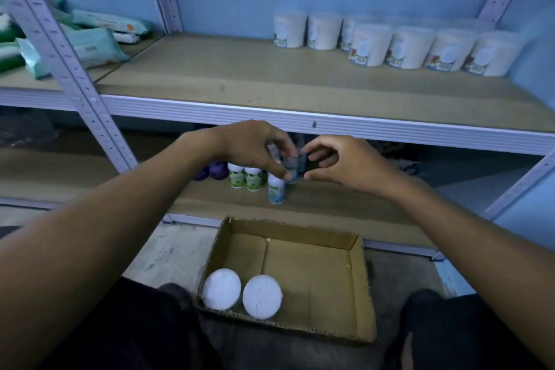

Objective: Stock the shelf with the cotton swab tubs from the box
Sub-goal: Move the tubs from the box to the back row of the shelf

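Two cotton swab tubs, one (221,288) beside the other (262,296), stand white-lidded in the near left corner of an open cardboard box (365,294) on the floor between my knees. Several more tubs (371,45) stand in two rows at the back right of the brown shelf (240,69). My left hand (252,147) and my right hand (351,162) hover close together above the box, just below the shelf's front edge. Their fingers are loosely curled and I see no tub in either hand.
Small spray bottles (253,179) stand on the lower shelf right behind my fingers. Packs of wipes (99,45) lie on the neighbouring shelf to the left. A perforated metal upright (69,69) slants down at the left. The shelf's left and middle board is bare.
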`<state>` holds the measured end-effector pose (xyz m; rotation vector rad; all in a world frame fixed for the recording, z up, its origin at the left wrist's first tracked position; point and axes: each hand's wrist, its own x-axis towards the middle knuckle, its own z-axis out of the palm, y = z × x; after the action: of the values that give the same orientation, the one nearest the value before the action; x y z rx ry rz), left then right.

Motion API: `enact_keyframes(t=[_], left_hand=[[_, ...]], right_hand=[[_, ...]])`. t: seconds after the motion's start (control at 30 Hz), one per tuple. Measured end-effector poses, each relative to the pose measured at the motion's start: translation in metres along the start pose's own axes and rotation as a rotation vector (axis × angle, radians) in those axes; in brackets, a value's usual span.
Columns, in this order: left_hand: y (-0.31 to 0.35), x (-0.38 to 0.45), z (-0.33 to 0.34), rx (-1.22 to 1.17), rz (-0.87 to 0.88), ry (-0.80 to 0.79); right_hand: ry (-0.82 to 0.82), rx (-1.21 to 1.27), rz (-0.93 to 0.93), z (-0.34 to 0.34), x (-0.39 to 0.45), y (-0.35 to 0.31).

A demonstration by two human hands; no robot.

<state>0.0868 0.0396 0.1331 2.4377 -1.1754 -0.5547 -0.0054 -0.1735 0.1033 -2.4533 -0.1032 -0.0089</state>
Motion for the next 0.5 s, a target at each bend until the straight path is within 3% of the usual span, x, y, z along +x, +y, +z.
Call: enact_keyframes(t=[0.5], left_hand=[[-0.109,-0.029,0.114,-0.061,-0.372,-0.199]], right_hand=[[-0.297,0.031,0.195,0.143,0.009,0.050]])
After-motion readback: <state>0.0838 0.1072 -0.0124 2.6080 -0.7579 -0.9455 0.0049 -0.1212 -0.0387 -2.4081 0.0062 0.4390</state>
